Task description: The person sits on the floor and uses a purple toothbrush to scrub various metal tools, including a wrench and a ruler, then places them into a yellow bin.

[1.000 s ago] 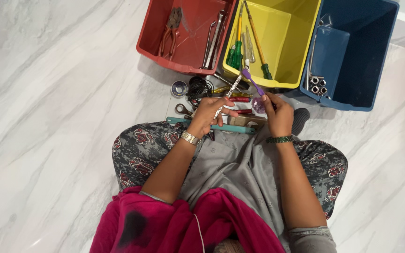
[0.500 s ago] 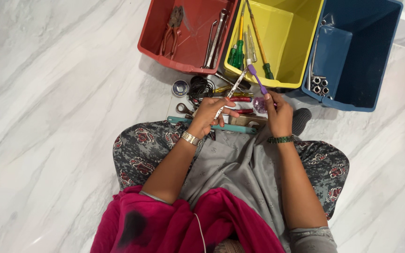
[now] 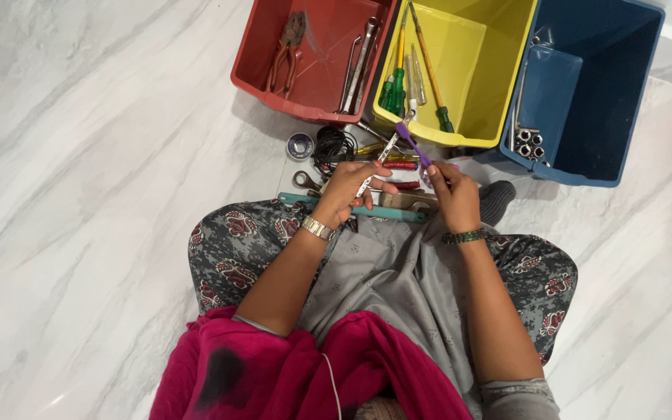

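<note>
Far left: red bin [image 3: 262, 78] holding pliers [image 3: 283, 48] and wrenches. Near it on the marble floor, a tape roll [image 3: 299, 145] and black cable coil [image 3: 331, 145]. Left hand [image 3: 348, 189] closed around a slim clear-handled screwdriver [image 3: 383, 155], tip angled toward the far side. Right hand [image 3: 454, 196] pinches a purple-handled screwdriver [image 3: 414, 145], crossing the other just before the yellow bin [image 3: 507, 93]. Far right: blue bin [image 3: 631, 101] with sockets.
</note>
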